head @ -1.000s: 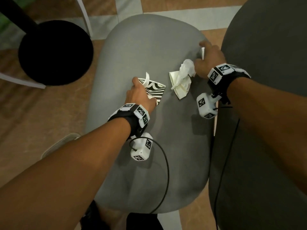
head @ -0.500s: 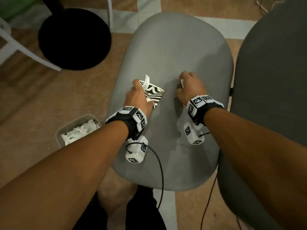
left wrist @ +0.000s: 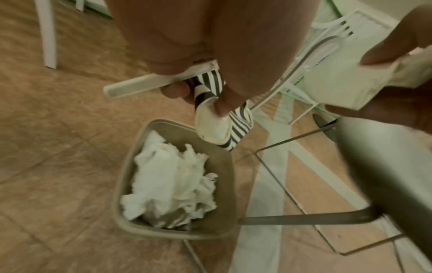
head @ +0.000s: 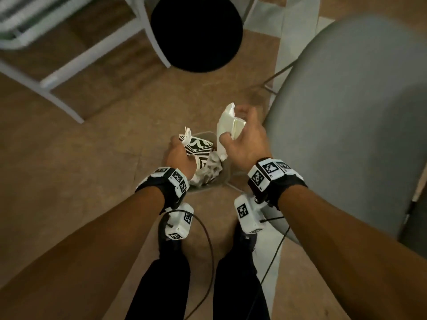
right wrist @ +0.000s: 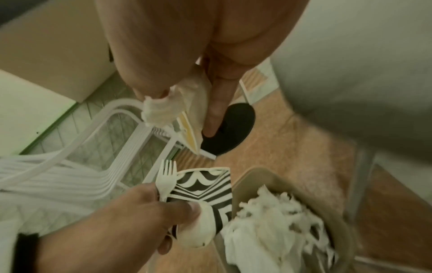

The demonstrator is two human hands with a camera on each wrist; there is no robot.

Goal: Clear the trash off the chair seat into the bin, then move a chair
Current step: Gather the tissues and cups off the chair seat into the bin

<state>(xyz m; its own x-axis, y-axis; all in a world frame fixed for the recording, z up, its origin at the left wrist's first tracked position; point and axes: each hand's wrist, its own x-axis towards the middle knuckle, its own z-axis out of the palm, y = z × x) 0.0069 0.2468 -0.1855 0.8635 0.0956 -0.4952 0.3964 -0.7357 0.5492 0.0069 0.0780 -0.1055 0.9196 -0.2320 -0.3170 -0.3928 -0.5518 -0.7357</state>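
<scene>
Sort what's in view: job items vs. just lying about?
Job:
- left hand gripping striped paper cup and plastic fork
- right hand holding crumpled napkins
- bin, tissue inside
- grey chair

Lying about:
- black round base
- white frame

A: What's the trash?

B: A flattened black-and-white striped cup [head: 198, 150] and a white plastic fork [head: 186, 136], held together above the bin [left wrist: 131, 224], fork tines up. Beside them, a crumpled white napkin [head: 227, 125] with a folded cream paper tucked against it, also held up over the bin.

A: And the bin?

B: Small, beige, rounded corners, on the floor by the grey chair [head: 351, 116], already holding crumpled white tissue [left wrist: 173, 179]. The chair seat shows bare.
</scene>
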